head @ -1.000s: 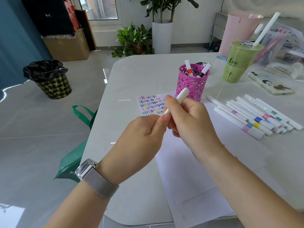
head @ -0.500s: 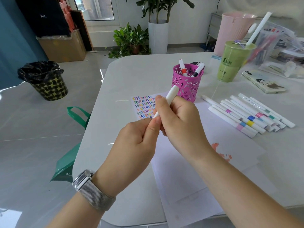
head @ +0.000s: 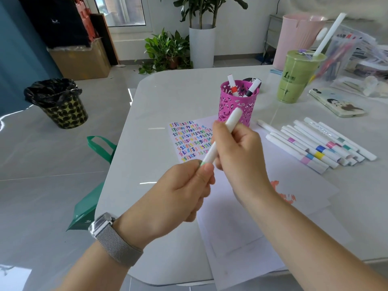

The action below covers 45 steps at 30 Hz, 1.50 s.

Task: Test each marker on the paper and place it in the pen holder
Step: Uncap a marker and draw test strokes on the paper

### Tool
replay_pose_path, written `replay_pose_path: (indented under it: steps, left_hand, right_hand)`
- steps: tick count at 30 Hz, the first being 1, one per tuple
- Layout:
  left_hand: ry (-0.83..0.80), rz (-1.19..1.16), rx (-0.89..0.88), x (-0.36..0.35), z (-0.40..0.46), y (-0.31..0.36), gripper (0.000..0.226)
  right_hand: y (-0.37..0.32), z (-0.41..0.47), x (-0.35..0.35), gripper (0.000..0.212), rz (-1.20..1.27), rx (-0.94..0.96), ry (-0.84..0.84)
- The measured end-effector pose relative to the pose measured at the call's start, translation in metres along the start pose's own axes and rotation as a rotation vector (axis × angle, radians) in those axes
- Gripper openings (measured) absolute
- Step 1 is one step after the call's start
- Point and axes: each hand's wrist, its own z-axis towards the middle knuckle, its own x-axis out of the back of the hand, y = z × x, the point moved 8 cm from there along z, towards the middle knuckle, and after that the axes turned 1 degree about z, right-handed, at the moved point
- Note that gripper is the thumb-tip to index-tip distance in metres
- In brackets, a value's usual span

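Hands now slightly apart: left hand [head: 184, 185] pinches the cap end, right hand [head: 239, 152] grips marker [head: 222, 139] barrel, axis tilted up-right toward the pen holder [head: 237, 103].

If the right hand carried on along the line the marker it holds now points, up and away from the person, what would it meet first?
Most likely the pink pen holder: the white marker in the right hand aims at its lower wall. Depth is unclear, so the gap between them cannot be judged.
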Motion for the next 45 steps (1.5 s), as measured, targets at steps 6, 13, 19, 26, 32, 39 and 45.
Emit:
replay_pose_path:
  steps: [6,13,19,26,32,39,45]
  left_hand:
    - [0.194,0.572,-0.222,-0.010,-0.005,0.010,0.049]
    - [0.173,0.536,-0.272,-0.024,-0.013,0.027,0.043]
    - [0.258,0.420,-0.091,0.033,-0.023,0.008,0.046]
    - [0.183,0.578,-0.049,0.012,-0.014,-0.011,0.027]
    - [0.236,0.676,-0.026,0.020,-0.010,-0.015,0.033]
    - [0.205,0.909,0.014,0.028,-0.008,-0.014,0.037]
    - [0.169,1.125,0.126,0.036,-0.009,-0.024,0.033]
  right_hand:
    - [0.011,0.010,0.007,0.040,-0.073,-0.127,0.114]
    - [0.020,0.050,0.054,0.027,0.104,-0.363,0.394]
    - [0.025,0.056,0.090,0.034,0.261,-0.313,0.449]
    - [0.030,0.044,0.035,0.029,0.293,-0.311,0.130]
    - [0.044,0.037,-0.008,0.021,0.067,-0.188,-0.068]
    - [0.056,0.032,-0.014,0.035,-0.159,-0.008,-0.024]
    - [0.061,0.032,-0.009,0.042,-0.278,0.041,0.032]
